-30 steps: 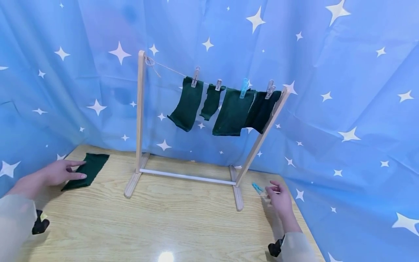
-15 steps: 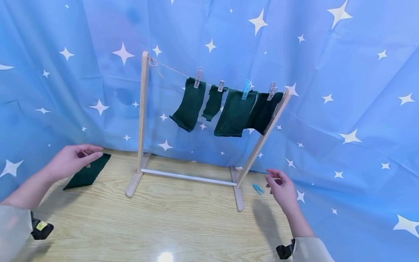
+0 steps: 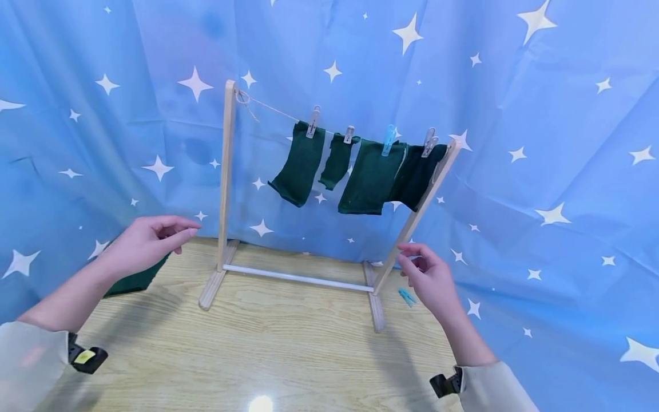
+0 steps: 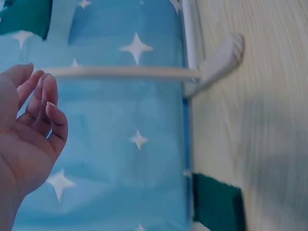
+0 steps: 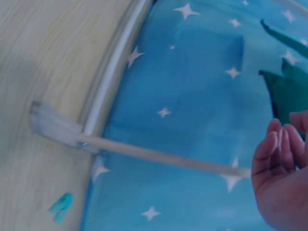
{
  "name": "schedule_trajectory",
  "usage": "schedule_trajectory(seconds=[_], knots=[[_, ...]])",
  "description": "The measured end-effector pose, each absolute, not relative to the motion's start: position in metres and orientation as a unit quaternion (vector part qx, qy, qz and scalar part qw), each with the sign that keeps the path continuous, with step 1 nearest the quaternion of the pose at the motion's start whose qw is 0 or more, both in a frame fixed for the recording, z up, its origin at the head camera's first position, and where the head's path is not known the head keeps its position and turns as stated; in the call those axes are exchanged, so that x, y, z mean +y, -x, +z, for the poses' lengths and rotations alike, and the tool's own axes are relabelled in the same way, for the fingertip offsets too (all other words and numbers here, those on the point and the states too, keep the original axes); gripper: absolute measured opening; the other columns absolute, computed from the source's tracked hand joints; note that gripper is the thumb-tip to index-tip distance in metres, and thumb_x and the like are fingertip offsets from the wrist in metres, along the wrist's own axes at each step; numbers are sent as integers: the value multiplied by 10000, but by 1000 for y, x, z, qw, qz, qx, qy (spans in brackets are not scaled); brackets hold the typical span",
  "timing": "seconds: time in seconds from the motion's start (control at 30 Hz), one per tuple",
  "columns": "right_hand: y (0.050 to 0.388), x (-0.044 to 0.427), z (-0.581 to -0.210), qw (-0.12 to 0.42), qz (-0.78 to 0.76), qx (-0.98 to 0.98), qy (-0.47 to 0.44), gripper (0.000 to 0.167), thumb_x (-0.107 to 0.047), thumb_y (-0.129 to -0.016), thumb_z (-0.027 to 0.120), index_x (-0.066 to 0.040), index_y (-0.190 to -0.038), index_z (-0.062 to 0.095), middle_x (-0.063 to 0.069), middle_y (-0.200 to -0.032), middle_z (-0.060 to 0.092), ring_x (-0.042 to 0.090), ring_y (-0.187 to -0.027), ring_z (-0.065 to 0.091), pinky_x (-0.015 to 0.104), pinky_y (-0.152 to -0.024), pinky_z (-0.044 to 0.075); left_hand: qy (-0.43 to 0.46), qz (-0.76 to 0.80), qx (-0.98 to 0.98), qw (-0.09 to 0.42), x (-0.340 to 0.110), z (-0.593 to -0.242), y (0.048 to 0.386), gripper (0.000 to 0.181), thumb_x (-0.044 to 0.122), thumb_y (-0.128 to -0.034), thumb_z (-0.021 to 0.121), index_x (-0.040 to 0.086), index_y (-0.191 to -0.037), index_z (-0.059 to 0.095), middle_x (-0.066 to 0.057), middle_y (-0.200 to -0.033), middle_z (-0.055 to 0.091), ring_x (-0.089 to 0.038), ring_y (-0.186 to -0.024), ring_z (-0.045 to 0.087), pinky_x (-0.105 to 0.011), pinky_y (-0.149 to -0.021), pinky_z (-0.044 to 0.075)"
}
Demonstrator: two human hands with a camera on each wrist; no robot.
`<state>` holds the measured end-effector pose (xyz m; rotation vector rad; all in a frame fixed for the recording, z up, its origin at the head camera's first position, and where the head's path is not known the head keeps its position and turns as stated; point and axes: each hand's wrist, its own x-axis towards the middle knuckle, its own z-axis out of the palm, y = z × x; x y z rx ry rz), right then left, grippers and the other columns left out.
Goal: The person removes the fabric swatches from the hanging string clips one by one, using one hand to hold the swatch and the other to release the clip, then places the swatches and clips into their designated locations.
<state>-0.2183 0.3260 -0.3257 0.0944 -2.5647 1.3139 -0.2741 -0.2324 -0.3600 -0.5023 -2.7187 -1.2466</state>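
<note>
- Head view: four green cloths (image 3: 297, 166) hanging from the far string (image 3: 275, 110) seem light and soft; better to pinch one by its top edge, beside a peg (image 3: 313, 124).
- Their colour is dark; the leftmost curls at its lower corner.
- Left hand (image 3: 146, 246) and right hand (image 3: 431, 283) hold nothing, fingers released, softly bent.
</note>
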Motion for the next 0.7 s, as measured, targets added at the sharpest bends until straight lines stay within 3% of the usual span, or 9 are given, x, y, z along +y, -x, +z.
schedule_trajectory(seconds=[0.37,0.6,0.7], knots=[[230,289,-288,143,443,-879,-98,308,-343,-1107,689,-163,-1354,726,84,-1124,670,167,-810,671,258,-623,532,222,-446,-864,74,-186,-333,268,273,324,-1112,684,190,-1327,787,-30,-875,758,-133,-789,688,-339,-538,423],[239,269,-267,156,437,-877,-125,333,-349,-1109,685,-151,-1374,722,52,-1169,669,191,-787,663,263,-625,543,247,-443,-857,87,-162,-316,274,265,343,-1112,681,229,-1325,787,-4,-1087,747,-243,-870,683,-287,-682,519],[243,260,-258,163,435,-875,-135,341,-338,-1108,689,-132,-1378,720,53,-1171,671,195,-776,660,264,-628,547,256,-453,-850,87,-153,-309,277,281,326,-1109,687,215,-1349,781,-15,-1159,751,-232,-920,686,-256,-746,541]])
